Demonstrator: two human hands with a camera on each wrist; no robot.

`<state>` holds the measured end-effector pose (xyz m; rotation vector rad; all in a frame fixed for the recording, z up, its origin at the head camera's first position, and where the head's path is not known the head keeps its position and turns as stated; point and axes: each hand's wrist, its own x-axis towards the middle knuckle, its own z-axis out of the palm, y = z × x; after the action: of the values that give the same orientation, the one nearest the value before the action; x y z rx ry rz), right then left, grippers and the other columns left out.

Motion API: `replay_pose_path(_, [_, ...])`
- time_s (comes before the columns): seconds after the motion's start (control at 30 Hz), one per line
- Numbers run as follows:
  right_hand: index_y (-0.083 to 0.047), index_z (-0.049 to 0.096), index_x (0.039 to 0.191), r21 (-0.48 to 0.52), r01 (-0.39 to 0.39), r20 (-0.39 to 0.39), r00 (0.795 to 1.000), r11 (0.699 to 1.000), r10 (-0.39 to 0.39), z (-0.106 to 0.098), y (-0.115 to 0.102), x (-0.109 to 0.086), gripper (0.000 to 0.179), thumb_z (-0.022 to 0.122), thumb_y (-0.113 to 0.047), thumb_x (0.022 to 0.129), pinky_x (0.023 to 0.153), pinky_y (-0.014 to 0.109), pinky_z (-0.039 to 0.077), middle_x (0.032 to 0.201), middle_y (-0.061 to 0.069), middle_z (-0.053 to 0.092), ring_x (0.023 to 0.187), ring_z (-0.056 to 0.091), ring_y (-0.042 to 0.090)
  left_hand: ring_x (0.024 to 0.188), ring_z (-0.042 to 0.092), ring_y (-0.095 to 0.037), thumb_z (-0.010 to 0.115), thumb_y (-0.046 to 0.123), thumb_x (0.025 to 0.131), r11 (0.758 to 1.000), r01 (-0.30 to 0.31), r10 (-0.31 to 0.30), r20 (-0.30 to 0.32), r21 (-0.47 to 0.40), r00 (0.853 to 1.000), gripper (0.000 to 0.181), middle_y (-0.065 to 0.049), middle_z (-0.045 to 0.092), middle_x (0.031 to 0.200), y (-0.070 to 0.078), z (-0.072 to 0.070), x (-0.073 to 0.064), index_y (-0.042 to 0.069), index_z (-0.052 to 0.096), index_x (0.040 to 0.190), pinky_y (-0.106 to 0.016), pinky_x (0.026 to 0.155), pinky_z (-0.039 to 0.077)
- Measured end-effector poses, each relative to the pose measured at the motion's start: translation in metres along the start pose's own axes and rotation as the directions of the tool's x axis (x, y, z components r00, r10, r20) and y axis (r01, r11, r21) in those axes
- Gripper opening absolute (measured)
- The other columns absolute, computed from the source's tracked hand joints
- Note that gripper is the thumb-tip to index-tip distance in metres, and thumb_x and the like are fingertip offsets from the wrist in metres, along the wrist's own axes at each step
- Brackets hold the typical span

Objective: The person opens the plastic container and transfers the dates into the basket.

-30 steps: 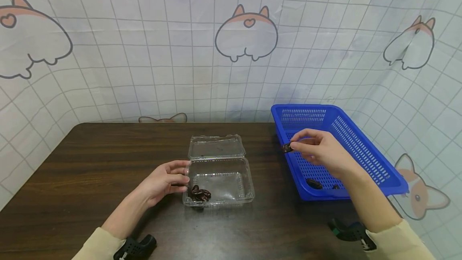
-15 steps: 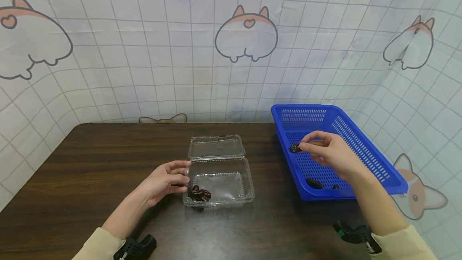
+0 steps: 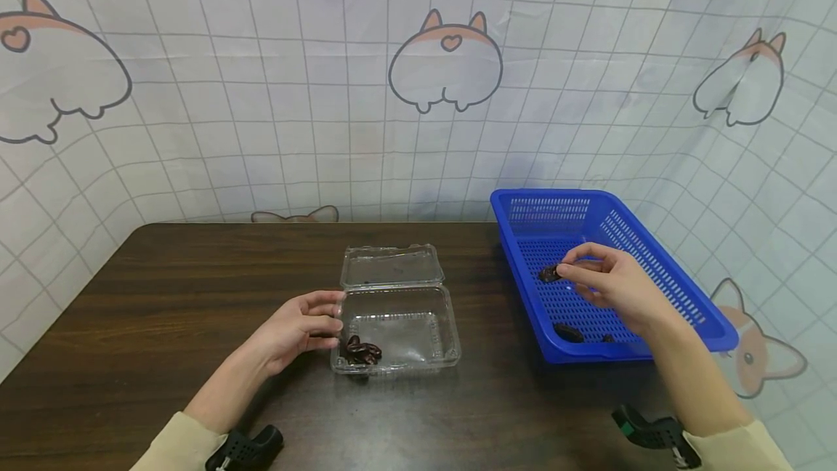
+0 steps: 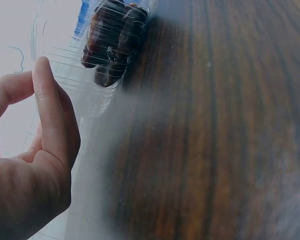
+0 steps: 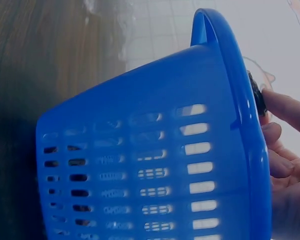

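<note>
My right hand [image 3: 608,282] pinches a dark, wrinkled date [image 3: 550,273] between thumb and fingertips, held over the blue basket [image 3: 680,289]. In the right wrist view that date [image 5: 257,95] shows just past the rim of the basket [image 5: 155,110], which hides its lower end. My left hand [image 3: 297,329] rests extended fingers against the left side of a clear plastic clamshell box [image 3: 405,333] with its lid folded back. Several glossy dates [image 3: 362,351] lie in the box's near left corner. The left wrist view shows these dates [image 4: 112,40] through the wall, beside the left hand [image 4: 45,130].
In the basket's near end lie a dark date [image 3: 568,333] and a smaller dark piece [image 3: 608,338]. The brown wooden table [image 3: 196,289] carries both box and basket. A white checked cloth [image 3: 445,151] with dog drawings hangs behind and to the right.
My right hand has moved right with the date, from the basket's left rim to over its inside. The left hand and the box have stayed still.
</note>
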<state>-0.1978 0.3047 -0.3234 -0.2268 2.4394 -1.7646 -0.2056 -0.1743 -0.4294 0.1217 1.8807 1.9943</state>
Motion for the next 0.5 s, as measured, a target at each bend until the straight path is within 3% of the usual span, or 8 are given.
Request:
replay_pose_path(0.23, [-0.009,0.068,0.111,-0.023,-0.028,-0.022,0.999,0.999,0.028,-0.0051,0.0061,-0.0050,0.021,0.071,-0.026,0.100,0.049,0.029,0.035,0.082,0.001,0.061,0.066,0.051,0.014,0.094,0.062,-0.019,0.065,0.002,0.098,1.000,-0.001,0.001,0.003,0.000,1.000,0.061,-0.014,0.054,0.123,0.0011,0.0011,-0.0007,-0.007,0.038,0.151,-0.034,0.081,0.060])
replay_pose_path(0.4, [-0.002,0.068,0.116,-0.037,-0.009,-0.029,1.000,0.999,0.008,-0.0071,0.0090,-0.0073,0.028,0.069,-0.026,0.101,0.050,0.030,0.036,0.086,0.001,0.062,0.068,0.052,0.014,0.094,0.062,-0.019,0.065,0.002,0.098,1.000,0.000,0.000,0.003,0.004,1.000,0.061,-0.014,0.054,0.124,0.0006,0.0008,-0.0004,-0.007,0.038,0.151,-0.034,0.082,0.060])
replay_pose_path(0.5, [-0.004,0.070,0.115,-0.047,0.002,-0.022,1.000,0.999,-0.003,-0.0078,0.0099,-0.0085,0.025,0.069,-0.025,0.101,0.050,0.031,0.035,0.086,0.001,0.060,0.068,0.052,0.014,0.094,0.062,-0.019,0.065,0.002,0.098,1.000,0.001,-0.001,0.003,0.006,1.000,0.060,-0.014,0.054,0.124,0.0008,0.0006,0.0001,-0.007,0.038,0.151,-0.034,0.082,0.060])
